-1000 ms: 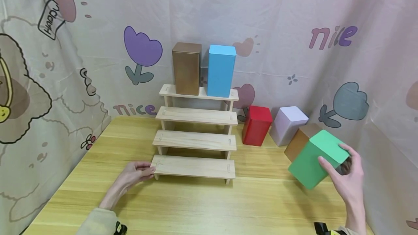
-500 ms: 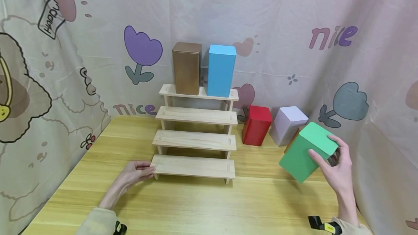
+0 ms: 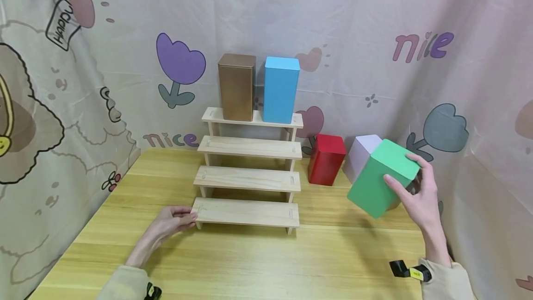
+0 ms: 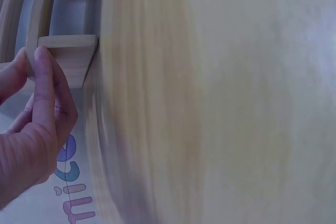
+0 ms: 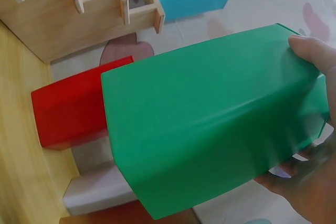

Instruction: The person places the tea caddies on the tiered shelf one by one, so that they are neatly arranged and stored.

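Observation:
My right hand [image 3: 422, 198] grips a green box [image 3: 381, 175] near its top end, thumb on one side and fingers round the other. The box is tilted, held above the table at the right. In the right wrist view its green side [image 5: 199, 103] fills the middle. My left hand [image 3: 168, 223] pinches the left end of the lowest step of a wooden four-tier stand [image 3: 245, 212]. The left wrist view shows thumb and index finger on that step's edge [image 4: 32, 35]. On the top step stand a brown box [image 3: 236, 89] and a blue box [image 3: 281, 90].
Right of the stand, a red box [image 3: 326, 160] and a pale lavender box [image 3: 359, 157] stand on the wooden table [image 3: 233, 267]. An orange-brown box [image 5: 131, 214] is mostly hidden behind the green one. A printed curtain [image 3: 354, 27] hangs behind and at both sides.
My right hand has carried the green box up and to the left; it now covers part of the lavender box and most of the orange-brown one. My left hand stays put.

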Motion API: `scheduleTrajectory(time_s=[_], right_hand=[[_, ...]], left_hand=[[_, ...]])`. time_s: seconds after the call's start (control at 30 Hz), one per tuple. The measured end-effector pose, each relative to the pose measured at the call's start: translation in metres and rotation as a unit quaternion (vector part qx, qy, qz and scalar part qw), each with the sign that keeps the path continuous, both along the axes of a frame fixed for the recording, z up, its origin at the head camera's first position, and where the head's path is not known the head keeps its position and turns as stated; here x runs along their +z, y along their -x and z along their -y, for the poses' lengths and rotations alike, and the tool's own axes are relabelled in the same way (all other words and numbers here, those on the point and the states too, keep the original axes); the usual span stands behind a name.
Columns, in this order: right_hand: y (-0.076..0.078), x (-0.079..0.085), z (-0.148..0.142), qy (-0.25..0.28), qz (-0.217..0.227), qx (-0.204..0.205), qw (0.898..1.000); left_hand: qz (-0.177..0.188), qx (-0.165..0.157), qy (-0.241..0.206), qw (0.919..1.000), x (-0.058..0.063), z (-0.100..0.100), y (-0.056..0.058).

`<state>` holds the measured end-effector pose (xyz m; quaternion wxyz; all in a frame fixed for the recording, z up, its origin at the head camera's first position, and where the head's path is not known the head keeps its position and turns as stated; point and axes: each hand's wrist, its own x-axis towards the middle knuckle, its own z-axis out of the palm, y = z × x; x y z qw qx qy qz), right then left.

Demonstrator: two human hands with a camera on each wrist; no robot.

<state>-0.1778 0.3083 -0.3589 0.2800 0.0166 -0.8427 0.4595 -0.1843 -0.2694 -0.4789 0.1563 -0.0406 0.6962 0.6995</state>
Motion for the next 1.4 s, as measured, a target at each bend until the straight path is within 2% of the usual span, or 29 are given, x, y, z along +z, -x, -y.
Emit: scheduleTrajectory(time_s=[0.6, 1.07, 1.4], right_hand=[[0.025, 0.041, 0.035, -0.019, -0.023, 0.082, 0.996], [0.041, 0.062, 0.065, -0.038, -0.022, 0.131, 0.99], [0.055, 0.072, 0.087, -0.021, -0.019, 0.17, 0.985]], left_hand=[[-0.005, -0.005, -0.003, 1.0, 0.0, 0.0, 0.0], [0.001, 0.0, 0.005, 1.0, 0.0, 0.0, 0.0], [0.002, -0.001, -0.007, 1.0, -0.002, 0.001, 0.001]])
